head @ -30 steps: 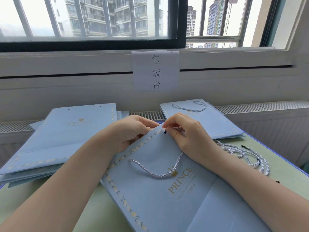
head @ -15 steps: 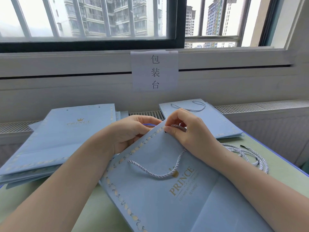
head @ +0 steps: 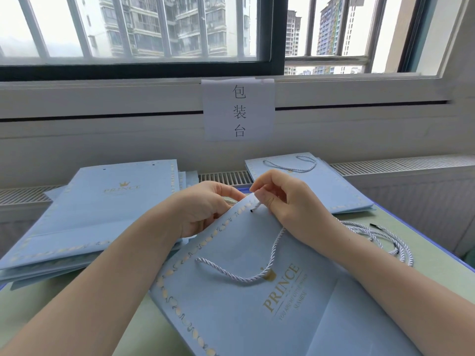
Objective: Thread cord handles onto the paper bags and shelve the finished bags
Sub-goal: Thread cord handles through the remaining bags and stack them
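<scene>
A flat light-blue paper bag (head: 257, 309) with gold "PRINCE" lettering lies tilted on the table in front of me. A white twisted cord (head: 239, 277) loops across its face. My right hand (head: 285, 199) pinches the cord's end at a small hole near the bag's top edge. My left hand (head: 203, 206) grips that top edge, fingers curled behind the paper.
A stack of blue bags without cords (head: 102, 209) lies at the left. A bag with a cord handle (head: 316, 183) lies at the back right. Loose cords (head: 380, 240) lie on the green table (head: 426, 255) at the right. A paper sign (head: 239, 110) hangs under the window.
My right hand has lifted slightly and pulled the cord end up from the hole. The bag's top edge has risen a little with my left hand.
</scene>
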Demonstrator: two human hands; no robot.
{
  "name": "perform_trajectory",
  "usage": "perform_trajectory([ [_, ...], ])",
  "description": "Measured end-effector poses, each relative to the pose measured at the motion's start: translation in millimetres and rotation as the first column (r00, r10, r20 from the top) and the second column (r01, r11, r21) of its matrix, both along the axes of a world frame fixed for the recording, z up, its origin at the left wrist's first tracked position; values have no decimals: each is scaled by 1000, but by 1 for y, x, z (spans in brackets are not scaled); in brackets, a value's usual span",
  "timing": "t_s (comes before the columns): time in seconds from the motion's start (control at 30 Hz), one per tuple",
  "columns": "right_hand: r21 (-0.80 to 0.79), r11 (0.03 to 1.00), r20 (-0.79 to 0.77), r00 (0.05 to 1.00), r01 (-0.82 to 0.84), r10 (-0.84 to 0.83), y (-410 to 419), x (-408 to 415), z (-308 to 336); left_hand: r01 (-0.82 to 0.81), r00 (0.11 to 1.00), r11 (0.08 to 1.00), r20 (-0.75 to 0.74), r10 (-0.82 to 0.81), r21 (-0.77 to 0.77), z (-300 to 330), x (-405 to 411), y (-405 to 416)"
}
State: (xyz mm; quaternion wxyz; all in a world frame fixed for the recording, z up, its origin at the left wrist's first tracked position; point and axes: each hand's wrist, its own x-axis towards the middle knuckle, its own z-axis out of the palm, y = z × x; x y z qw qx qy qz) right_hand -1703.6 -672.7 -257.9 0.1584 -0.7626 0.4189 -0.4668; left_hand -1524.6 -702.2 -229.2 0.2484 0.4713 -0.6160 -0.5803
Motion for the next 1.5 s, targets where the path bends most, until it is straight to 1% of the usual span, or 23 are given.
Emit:
perform_trajectory([
  [0.13, 37, 999, -2, 1000, -16, 16, -1, -1, 0, -21, 999, 999, 36, 22, -45, -1, -2, 2],
  [0.23, 100, 995, 179, 984, -15, -3, -1, -2, 5, -26, 996, 996, 85, 33, -80, -1, -3, 2],
  [0.3, 123, 992, 360, 932, -7, -38, -2, -4, 9, -9, 986, 995, 165, 25, -100, 2, -1, 3],
  [0.33, 123, 992, 443, 895, 0, -55, -3, -6, 11, 28, 970, 991, 241, 4, -127, 6, 0, 5],
  [0.43, 104, 992, 601, 791, 65, -114, -6, -13, 16, 196, 868, 946, 495, -44, -258, 17, 1, 13],
  [0.47, 108, 991, 636, 760, 82, -133, -7, -15, 16, 213, 843, 928, 537, -16, -306, 20, 1, 15],
  [0.53, 140, 987, 703, 694, 83, -158, -7, -18, 19, 169, 835, 899, 543, 87, -404, 25, 0, 15],
  [0.6, 162, 984, 737, 654, 71, -169, -7, -19, 22, 81, 861, 870, 473, 185, -486, 32, 1, 16],
  [0.63, 158, 984, 728, 663, 83, -173, -6, -20, 22, 42, 876, 854, 430, 218, -519, 35, 4, 15],
  [0.7, 101, 980, 639, 745, 169, -194, -4, -19, 23, -23, 883, 820, 372, 285, -572, 42, 12, 15],
  [0.77, -21, 956, 489, 838, 291, -244, -1, -15, 22, -83, 876, 796, 337, 345, -600, 47, 18, 14],
  [0.83, -91, 922, 380, 869, 376, -317, -1, -13, 20, -141, 859, 760, 304, 413, -634, 51, 24, 13],
  [0.9, -87, 894, 331, 859, 439, -390, -3, -15, 18, -219, 847, 720, 237, 475, -659, 55, 31, 12],
  [0.97, -42, 869, 339, 826, 493, -451, -9, -21, 16, -321, 846, 679, 121, 519, -660, 61, 38, 11],
  [1.07, 76, 853, 360, 784, 516, -506, -17, -28, 11, -426, 787, 552, 8, 617, -716, 67, 47, 10],
  [1.13, 190, 867, 399, 771, 460, -496, -19, -29, 9, -470, 749, 473, -54, 660, -745, 68, 48, 9],
  [1.2, 315, 891, 474, 759, 328, -447, -19, -27, 9, -503, 724, 419, -104, 682, -756, 66, 48, 8],
  [1.27, 387, 902, 559, 729, 191, -395, -19, -25, 9, -531, 702, 380, -144, 697, -757, 62, 48, 7],
  [1.3, 410, 901, 598, 704, 140, -382, -19, -25, 9, -541, 694, 361, -160, 702, -760, 59, 48, 6],
  [1.37, 443, 895, 694, 612, 53, -380, -20, -27, 12, -563, 676, 309, -212, 706, -767, 55, 46, 4],
  [1.4, 459, 889, 735, 561, 2, -381, -20, -27, 13, -586, 662, 272, -259, 703, -763, 54, 46, 2],
  [1.43, 465, 884, 756, 543, -52, -366, -19, -28, 15, -616, 647, 233, -315, 694, -752, 53, 46, 0],
  [1.5, 458, 877, 720, 639, -145, -270, -15, -25, 16, -667, 629, 176, -420, 654, -724, 51, 46, -1],
])
